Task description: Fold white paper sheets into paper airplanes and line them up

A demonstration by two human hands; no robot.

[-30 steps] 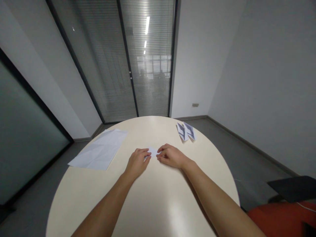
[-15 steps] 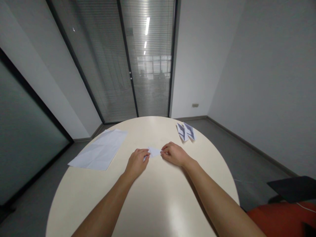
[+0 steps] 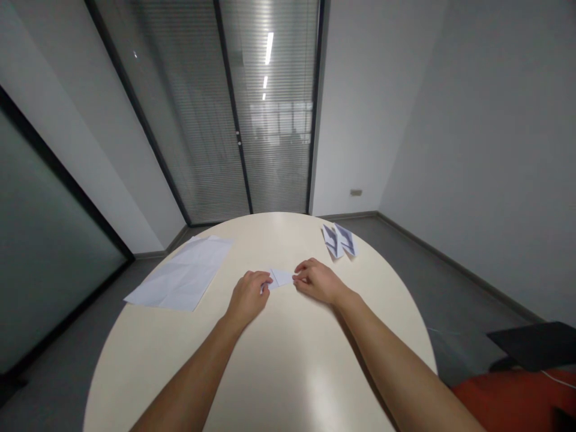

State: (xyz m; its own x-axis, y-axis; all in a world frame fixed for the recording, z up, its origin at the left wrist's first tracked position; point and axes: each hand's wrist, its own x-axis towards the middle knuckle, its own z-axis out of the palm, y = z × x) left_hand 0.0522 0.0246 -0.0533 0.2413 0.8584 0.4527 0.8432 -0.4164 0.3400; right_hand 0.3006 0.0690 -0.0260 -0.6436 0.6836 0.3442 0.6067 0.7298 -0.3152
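Left hand (image 3: 249,297): fingers pinching folded paper (image 3: 281,277), left end | right hand (image 3: 317,281): fingertips together at its right end | creased sheet (image 3: 182,273): table's (image 3: 274,360) left edge

Single head-worn view, directed forward and obliquely downward from above the near side of the round desk (image 3: 279,348), reaching the blind-covered glass partition (image 3: 202,120) beyond.

Place: looks like a small office or meeting room
Far side: glass partition (image 3: 202,168) with blinds, dark frames, strip lights showing in the glass
Walls: plain pale wall (image 3: 360,108), small wall plate (image 3: 356,192)
Furniture: round cream table (image 3: 279,360); red seat (image 3: 499,399) near right
Floor: grey (image 3: 450,264), dark skirting
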